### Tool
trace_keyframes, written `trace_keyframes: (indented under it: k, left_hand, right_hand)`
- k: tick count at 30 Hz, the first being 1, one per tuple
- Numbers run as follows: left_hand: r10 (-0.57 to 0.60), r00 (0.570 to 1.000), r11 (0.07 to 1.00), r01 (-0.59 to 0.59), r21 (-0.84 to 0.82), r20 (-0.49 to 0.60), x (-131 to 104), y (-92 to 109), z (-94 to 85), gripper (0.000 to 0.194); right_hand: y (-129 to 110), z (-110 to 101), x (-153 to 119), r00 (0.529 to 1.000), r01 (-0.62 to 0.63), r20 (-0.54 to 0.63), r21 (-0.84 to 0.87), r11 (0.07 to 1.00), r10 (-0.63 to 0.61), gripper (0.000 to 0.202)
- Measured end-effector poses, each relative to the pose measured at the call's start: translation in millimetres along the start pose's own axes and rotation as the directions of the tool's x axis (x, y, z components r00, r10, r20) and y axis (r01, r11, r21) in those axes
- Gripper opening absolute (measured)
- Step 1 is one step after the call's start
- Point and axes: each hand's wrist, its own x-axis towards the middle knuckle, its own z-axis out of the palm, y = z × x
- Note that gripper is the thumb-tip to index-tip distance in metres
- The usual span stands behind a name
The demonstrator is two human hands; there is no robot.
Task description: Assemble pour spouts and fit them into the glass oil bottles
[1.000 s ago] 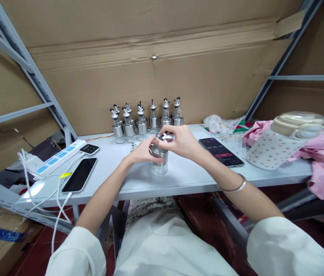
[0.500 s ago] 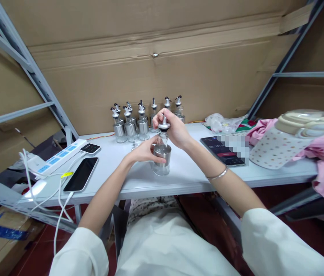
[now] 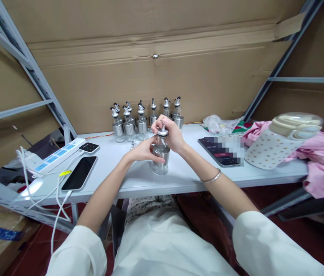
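Observation:
A glass oil bottle (image 3: 159, 168) with a metal sleeve stands upright on the table near its front edge. My left hand (image 3: 144, 150) is wrapped around its body, thumb across the front. At the bottle's mouth, my right hand (image 3: 170, 132) is closed on a silver pour spout (image 3: 162, 132), which sits in or right against the neck; my fingers cover most of its top. Behind my hands stand several similar bottles (image 3: 118, 130) with silver spouts and black flip caps.
At left lie a phone (image 3: 79, 173), a small black device (image 3: 89, 147), a power strip (image 3: 60, 156) and white cables. On the right are another phone (image 3: 216, 151), a dotted tumbler (image 3: 279, 143), pink cloth (image 3: 318, 153) and a plastic bag (image 3: 219, 124). Cardboard (image 3: 121, 76) backs the table.
My right hand has moved down, bringing the spout lower onto the bottle's neck. My left hand keeps its hold on the bottle. The view has shifted slightly.

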Motion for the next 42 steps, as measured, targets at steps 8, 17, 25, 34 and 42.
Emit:
trace_keyframes:
  k: [8,17,25,34,42]
  left_hand:
    - [0.001,1.000,1.000,-0.001,-0.022,0.019,0.4,-2.9,0.0,0.068]
    - [-0.003,1.000,1.000,0.003,-0.021,0.000,0.4,-0.8,0.5,0.066]
    - [0.004,1.000,1.000,-0.004,0.005,0.000,2.3,-2.6,-1.0,0.066]
    - [-0.076,0.995,0.988,0.085,-0.129,0.071,3.8,-4.3,-3.0,0.061]
    - [-0.139,0.836,0.965,-0.005,-0.261,-0.530,10.9,-20.4,-32.1,0.043]
  right_hand:
    - [1.8,-0.1,-1.7,1.000,-0.002,0.023,0.040,0.999,0.001,0.037]
    - [4.6,-4.2,-5.9,0.995,-0.065,0.078,0.059,0.996,0.060,0.040]
    - [7.7,-6.9,-7.1,0.991,-0.068,0.119,0.094,0.993,0.056,0.037]
    - [0.6,-37.9,-22.9,0.993,0.006,0.117,-0.284,0.959,0.028,0.051]
    - [-1.2,-65.0,16.2,0.965,0.143,-0.095,-0.589,0.795,-0.244,0.052]
